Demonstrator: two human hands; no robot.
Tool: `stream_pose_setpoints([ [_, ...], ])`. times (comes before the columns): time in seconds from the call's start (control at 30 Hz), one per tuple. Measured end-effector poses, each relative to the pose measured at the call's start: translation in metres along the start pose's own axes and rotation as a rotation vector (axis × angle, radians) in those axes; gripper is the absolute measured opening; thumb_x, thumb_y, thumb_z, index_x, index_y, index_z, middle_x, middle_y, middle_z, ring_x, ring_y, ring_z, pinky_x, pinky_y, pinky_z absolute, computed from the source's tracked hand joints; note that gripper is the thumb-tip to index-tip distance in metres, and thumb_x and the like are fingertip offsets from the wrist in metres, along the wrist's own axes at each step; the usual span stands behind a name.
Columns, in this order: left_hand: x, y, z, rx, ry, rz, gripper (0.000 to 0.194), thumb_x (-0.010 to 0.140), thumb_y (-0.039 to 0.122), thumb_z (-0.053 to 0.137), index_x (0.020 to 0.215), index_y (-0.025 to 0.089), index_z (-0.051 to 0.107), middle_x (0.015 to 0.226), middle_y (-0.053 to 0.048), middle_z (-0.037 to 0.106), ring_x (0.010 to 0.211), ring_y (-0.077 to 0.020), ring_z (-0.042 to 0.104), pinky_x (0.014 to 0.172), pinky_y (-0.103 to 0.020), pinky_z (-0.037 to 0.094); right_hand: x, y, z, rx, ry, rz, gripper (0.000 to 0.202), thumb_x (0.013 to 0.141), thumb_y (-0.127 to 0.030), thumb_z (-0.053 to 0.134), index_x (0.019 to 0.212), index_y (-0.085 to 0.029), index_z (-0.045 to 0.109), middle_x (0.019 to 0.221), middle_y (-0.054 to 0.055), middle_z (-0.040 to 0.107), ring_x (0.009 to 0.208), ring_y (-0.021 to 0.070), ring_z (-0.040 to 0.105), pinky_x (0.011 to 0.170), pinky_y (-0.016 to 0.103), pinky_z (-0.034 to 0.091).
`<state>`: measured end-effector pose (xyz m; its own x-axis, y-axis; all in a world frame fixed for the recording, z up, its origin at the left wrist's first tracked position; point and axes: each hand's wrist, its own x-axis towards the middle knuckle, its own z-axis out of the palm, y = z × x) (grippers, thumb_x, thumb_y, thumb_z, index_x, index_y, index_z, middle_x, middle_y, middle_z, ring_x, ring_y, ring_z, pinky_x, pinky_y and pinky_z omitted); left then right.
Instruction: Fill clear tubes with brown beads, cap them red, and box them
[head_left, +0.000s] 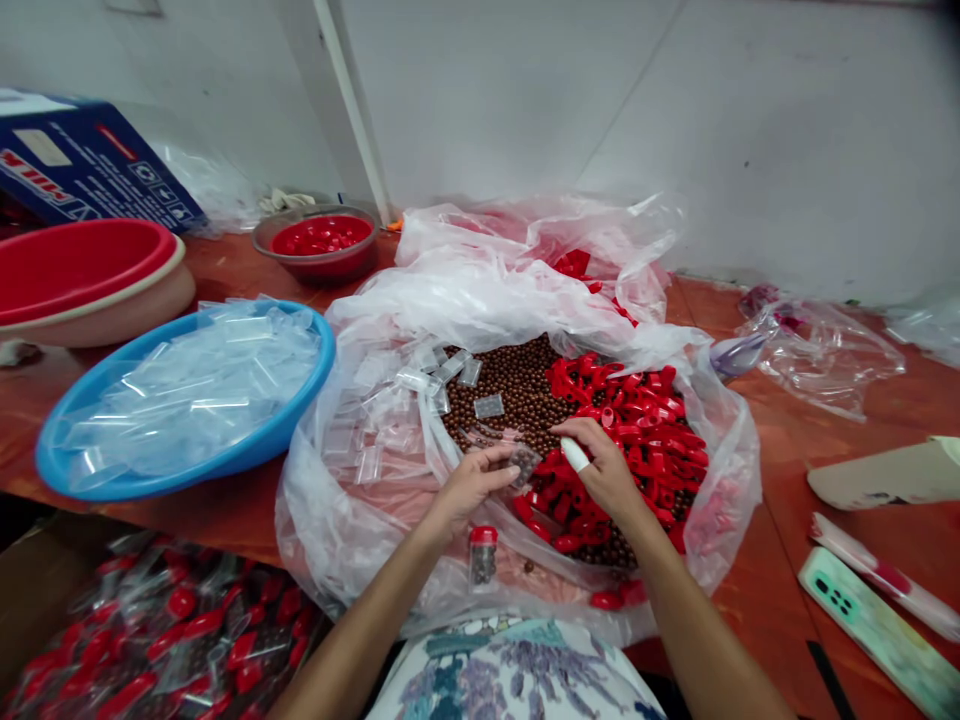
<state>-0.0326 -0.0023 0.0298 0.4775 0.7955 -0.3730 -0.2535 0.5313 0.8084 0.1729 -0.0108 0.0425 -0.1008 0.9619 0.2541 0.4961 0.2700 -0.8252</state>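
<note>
My left hand (466, 488) pinches a small clear plastic box (525, 465) with brown balls inside, between thumb and fingertips. Just right of it is my right hand (602, 472), fingers bent and loosely apart, with a white cover on one digit. No held object shows in that hand. Beneath both hands a large translucent plastic bag (337, 560) lies spread, holding a heap of brown balls (517, 375), red plastic caps (660, 430) and loose clear boxes (375, 410). A filled box with a red cap (484, 557) stands near my left wrist.
A blue basin (326, 365) full of clear boxes stands left. Behind it are a red basin (82, 262) and a bowl of red pieces (319, 240). Red-capped boxes (180, 630) fill a carton lower left. A phone (877, 620) lies at right.
</note>
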Motion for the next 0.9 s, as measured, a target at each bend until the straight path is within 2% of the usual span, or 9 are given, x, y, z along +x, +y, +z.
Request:
stream_pose_setpoints([
  [0.13,-0.003,0.002,0.002,0.006,-0.046,-0.009,0.04,0.067,0.028,0.073,0.105,0.017,0.066,0.103,-0.006,0.066,0.085,-0.0169,0.06,0.076,-0.027,0.047,0.001,-0.013,0.0,0.043,-0.301,-0.058,0.035,0.087,-0.017,0.044,0.117,-0.027,0.058,0.098,0.005,0.053,0.095,0.0166,0.052,0.087,0.032,0.043],
  [0.3,-0.008,0.005,-0.002,-0.006,-0.063,-0.066,0.044,0.064,0.028,0.075,0.105,0.016,0.066,0.1,-0.007,0.066,0.086,-0.019,0.059,0.072,-0.029,0.049,0.001,-0.016,-0.004,0.052,-0.45,-0.046,0.029,0.09,-0.027,0.045,0.115,-0.028,0.059,0.098,0.004,0.052,0.095,0.0163,0.053,0.086,0.03,0.043],
  [0.4,-0.009,0.005,-0.003,-0.026,-0.06,-0.078,0.044,0.062,0.028,0.076,0.103,0.016,0.067,0.096,-0.007,0.066,0.082,-0.0177,0.059,0.07,-0.029,0.049,0.0,-0.016,-0.005,0.072,-0.481,-0.04,0.027,0.088,-0.033,0.051,0.112,-0.027,0.059,0.1,0.004,0.053,0.096,0.0169,0.053,0.087,0.031,0.043],
  [0.57,-0.01,0.004,-0.004,-0.001,-0.052,-0.085,0.04,0.064,0.028,0.074,0.102,0.016,0.068,0.093,-0.006,0.066,0.078,-0.0158,0.059,0.069,-0.028,0.048,-0.004,-0.011,-0.001,0.162,-0.413,-0.015,0.017,0.081,-0.036,0.061,0.091,-0.022,0.064,0.093,0.003,0.058,0.09,0.0173,0.056,0.084,0.032,0.044],
  [0.63,-0.011,0.004,-0.004,-0.004,-0.04,-0.069,0.038,0.065,0.028,0.074,0.101,0.017,0.068,0.094,-0.006,0.067,0.08,-0.0162,0.059,0.07,-0.028,0.049,-0.004,-0.006,0.002,0.21,-0.325,0.056,0.018,0.078,-0.035,0.064,0.091,-0.023,0.066,0.095,0.004,0.061,0.092,0.0178,0.056,0.084,0.032,0.044],
  [0.7,-0.012,0.004,-0.006,-0.018,-0.009,-0.04,0.037,0.064,0.027,0.075,0.1,0.018,0.068,0.096,-0.006,0.067,0.081,-0.0167,0.059,0.071,-0.028,0.049,-0.003,0.0,0.004,0.333,-0.149,0.22,0.028,0.076,-0.034,0.066,0.102,-0.025,0.064,0.1,0.004,0.064,0.089,0.0173,0.058,0.076,0.03,0.047],
  [0.77,-0.014,0.003,-0.007,-0.026,0.019,-0.031,0.038,0.064,0.027,0.075,0.1,0.018,0.068,0.096,-0.006,0.067,0.08,-0.0162,0.06,0.071,-0.028,0.049,-0.003,0.006,0.004,0.551,0.034,0.423,0.038,0.076,-0.036,0.064,0.112,-0.026,0.059,0.105,0.004,0.065,0.076,0.0146,0.059,0.06,0.025,0.047],
  [0.83,-0.016,0.0,-0.007,-0.027,0.026,-0.064,0.039,0.064,0.027,0.075,0.102,0.019,0.068,0.095,-0.005,0.067,0.075,-0.0143,0.06,0.071,-0.028,0.049,-0.004,0.008,0.002,0.793,0.124,0.572,0.039,0.077,-0.038,0.063,0.113,-0.024,0.057,0.105,0.006,0.066,0.066,0.0117,0.058,0.048,0.02,0.043],
  [0.9,-0.018,-0.003,-0.005,-0.028,0.008,-0.105,0.041,0.065,0.029,0.075,0.104,0.02,0.066,0.094,-0.005,0.068,0.071,-0.013,0.061,0.071,-0.028,0.049,-0.007,0.007,0.0,0.964,0.137,0.653,0.037,0.077,-0.038,0.063,0.11,-0.022,0.058,0.105,0.008,0.066,0.063,0.0097,0.057,0.043,0.017,0.04],
])
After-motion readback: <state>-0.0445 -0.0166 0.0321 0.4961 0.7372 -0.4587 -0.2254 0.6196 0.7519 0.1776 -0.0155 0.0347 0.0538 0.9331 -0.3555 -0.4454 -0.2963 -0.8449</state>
